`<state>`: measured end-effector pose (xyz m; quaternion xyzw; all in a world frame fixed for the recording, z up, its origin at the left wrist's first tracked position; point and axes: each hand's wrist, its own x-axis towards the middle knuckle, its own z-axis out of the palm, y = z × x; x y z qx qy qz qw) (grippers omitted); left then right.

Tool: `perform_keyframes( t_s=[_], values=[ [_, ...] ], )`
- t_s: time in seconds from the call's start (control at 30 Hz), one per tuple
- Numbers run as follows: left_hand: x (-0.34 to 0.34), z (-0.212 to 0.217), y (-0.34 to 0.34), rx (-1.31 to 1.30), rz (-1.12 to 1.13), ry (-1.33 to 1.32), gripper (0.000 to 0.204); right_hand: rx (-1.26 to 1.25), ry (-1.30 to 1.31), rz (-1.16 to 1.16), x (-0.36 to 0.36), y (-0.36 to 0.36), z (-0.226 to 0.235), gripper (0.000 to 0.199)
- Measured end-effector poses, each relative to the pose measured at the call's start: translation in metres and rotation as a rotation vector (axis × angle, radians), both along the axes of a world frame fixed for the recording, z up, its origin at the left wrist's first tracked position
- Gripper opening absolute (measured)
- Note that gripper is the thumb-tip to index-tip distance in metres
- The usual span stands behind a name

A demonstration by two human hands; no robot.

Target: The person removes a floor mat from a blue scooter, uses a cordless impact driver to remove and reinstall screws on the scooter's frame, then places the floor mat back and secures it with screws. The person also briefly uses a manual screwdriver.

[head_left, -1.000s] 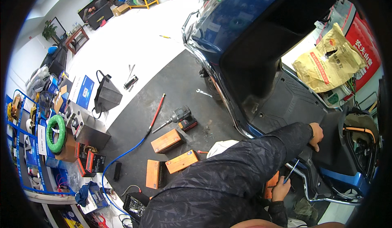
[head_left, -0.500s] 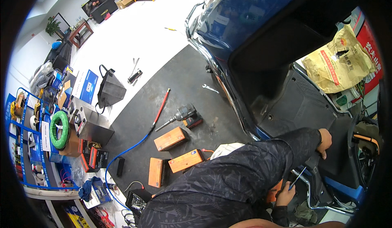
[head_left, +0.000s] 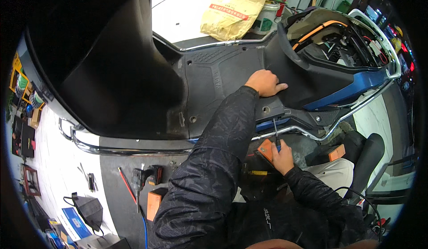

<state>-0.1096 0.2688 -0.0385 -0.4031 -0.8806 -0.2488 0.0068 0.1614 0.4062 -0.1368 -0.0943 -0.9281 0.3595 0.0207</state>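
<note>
Left hand (head_left: 266, 83) rests on footboard's (head_left: 232, 66) rear part; can't tell if it grips. Right hand (head_left: 283, 159) closed around screwdriver (head_left: 276, 131), tip at footboard's near edge. Probably best: left braced on top, shaft steady, light force so footboard doesn't get scratched.

head view (fisheye) looks down at the hands (head_left: 283, 159).

Screwdriver (head_left: 278, 143): has a blue handle and a thin metal shaft; is gripped round the handle, points toward the near edge of the floorboard (head_left: 229, 68). Floorboard: is black, grooved, marked with round recesses; lies flat just beyond the shaft's tip.
</note>
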Motion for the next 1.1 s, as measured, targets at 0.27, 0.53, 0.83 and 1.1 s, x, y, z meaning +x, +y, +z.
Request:
perform_keyframes(
  t_s=[0.27,0.53,0.83,1.1],
  values=[
    [-0.01,0.004,-0.001,-0.043,-0.012,-0.014,0.071,-0.004,-0.017,-0.022,0.0,-0.013,0.018,0.028],
    [-0.005,-0.011,0.008,0.064,0.026,0.176,0.07,0.022,-0.047,0.007,0.011,-0.001,0.017,0.025],
    [0.019,0.007,0.004,0.06,0.163,0.045,0.072,-0.134,-0.163,0.162,0.038,0.116,0.105,0.035],
    [-0.003,-0.012,0.013,0.031,0.128,0.024,0.075,0.459,0.446,0.284,-0.027,0.078,0.182,0.036]
  ],
)
